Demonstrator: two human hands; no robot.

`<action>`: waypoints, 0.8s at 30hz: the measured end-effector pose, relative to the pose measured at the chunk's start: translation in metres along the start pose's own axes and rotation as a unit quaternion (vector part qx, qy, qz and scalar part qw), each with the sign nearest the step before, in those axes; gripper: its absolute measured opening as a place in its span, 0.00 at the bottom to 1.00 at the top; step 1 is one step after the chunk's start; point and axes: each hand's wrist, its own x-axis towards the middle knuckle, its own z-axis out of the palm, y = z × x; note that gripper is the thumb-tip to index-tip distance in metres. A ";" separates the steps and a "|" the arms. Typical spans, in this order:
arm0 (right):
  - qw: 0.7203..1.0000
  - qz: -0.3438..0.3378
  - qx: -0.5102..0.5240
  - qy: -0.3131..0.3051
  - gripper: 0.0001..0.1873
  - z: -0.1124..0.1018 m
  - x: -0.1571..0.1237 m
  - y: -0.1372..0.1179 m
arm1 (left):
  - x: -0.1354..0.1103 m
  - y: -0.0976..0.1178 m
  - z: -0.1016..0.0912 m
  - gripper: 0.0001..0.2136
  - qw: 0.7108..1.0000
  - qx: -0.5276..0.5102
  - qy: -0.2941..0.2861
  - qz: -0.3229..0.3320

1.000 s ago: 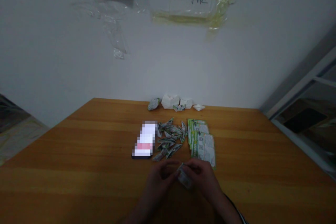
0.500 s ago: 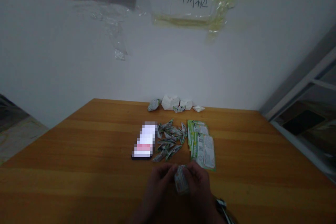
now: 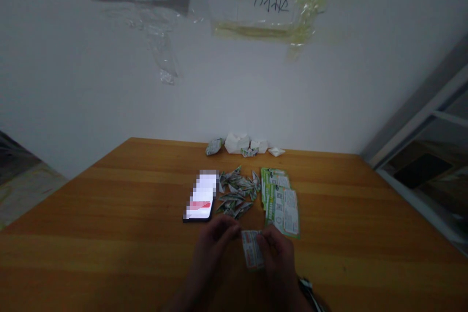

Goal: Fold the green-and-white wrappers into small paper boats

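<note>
A small folded piece of printed paper, white with green and red print, is between my two hands near the front of the table. My right hand pinches its right side, thumb on top. My left hand is closed at its upper left corner, with the fingertips pressed together at the edge. Just beyond lies a pile of folded pointed paper pieces. Flat printed green-and-white sheets are stacked to the right of the pile.
A phone with a lit, blurred screen lies left of the pile. Along the wall stand white folded papers, a crumpled printed paper piece and a small printed paper boat. A metal-framed shelf is at the right.
My left hand has shifted left and slightly up, to the paper's edge. More of the paper's face shows between the hands. My right hand has hardly moved.
</note>
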 end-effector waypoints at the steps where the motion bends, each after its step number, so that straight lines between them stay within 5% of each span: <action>1: 1.000 -0.011 -0.003 0.000 0.15 -0.001 0.000 0.000 | 0.000 0.002 -0.002 0.04 0.999 0.020 -0.014 0.023; 6: 0.993 -0.089 -0.072 0.014 0.12 -0.006 -0.001 0.005 | -0.004 0.007 -0.005 0.03 0.987 0.100 -0.033 0.122; 15: 0.982 -0.139 -0.128 0.016 0.10 -0.008 -0.006 0.007 | -0.006 -0.001 -0.008 0.03 0.967 0.181 -0.028 0.179; 21: 0.966 -0.178 -0.187 0.025 0.11 -0.009 -0.008 0.009 | -0.009 -0.002 -0.005 0.04 0.961 0.228 -0.037 0.149; 24: 0.959 -0.197 -0.202 0.027 0.11 -0.008 -0.007 0.005 | -0.009 0.000 0.001 0.03 0.985 0.151 -0.013 0.087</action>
